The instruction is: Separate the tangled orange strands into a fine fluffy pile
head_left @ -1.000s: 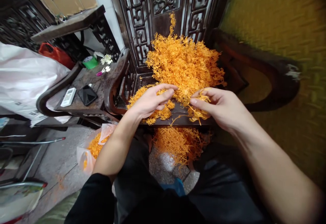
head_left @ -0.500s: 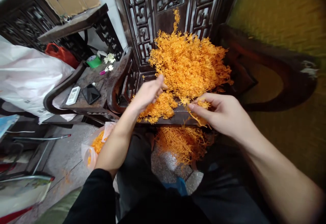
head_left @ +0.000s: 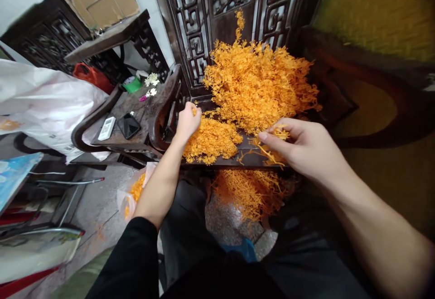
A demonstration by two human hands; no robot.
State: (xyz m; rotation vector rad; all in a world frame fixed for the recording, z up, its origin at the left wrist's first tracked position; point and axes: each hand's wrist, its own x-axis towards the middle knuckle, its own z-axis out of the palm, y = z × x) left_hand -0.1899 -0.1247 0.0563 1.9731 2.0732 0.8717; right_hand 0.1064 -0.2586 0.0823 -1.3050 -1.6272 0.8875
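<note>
A tall heap of orange flowers point(head_left: 258, 81) fills the seat of a dark carved wooden chair point(head_left: 227, 156). In front of it on the left lies a lower pile of orange blossoms point(head_left: 212, 140). My left hand point(head_left: 189, 120) is closed at that pile's upper left edge, with a small orange bit showing at its fingertips. My right hand point(head_left: 294, 142) pinches an orange flower sprig point(head_left: 280, 132) at the front of the tall heap. Thin orange stems hang below its fingers over the seat edge. Beneath the seat is a bunch of orange stems point(head_left: 253, 192).
At the left, a side table point(head_left: 146, 108) holds a phone point(head_left: 128, 125), a white device point(head_left: 106, 128), green tape point(head_left: 132, 84) and small white flowers point(head_left: 152, 79). A plastic bag with orange petals point(head_left: 136, 188) stands on the floor. A blue object point(head_left: 246, 248) is between my legs.
My left hand has moved left, from beside the tall heap to the lower pile's far edge, and its fingers have closed. My right hand still pinches flowers. The view has shifted slightly.
</note>
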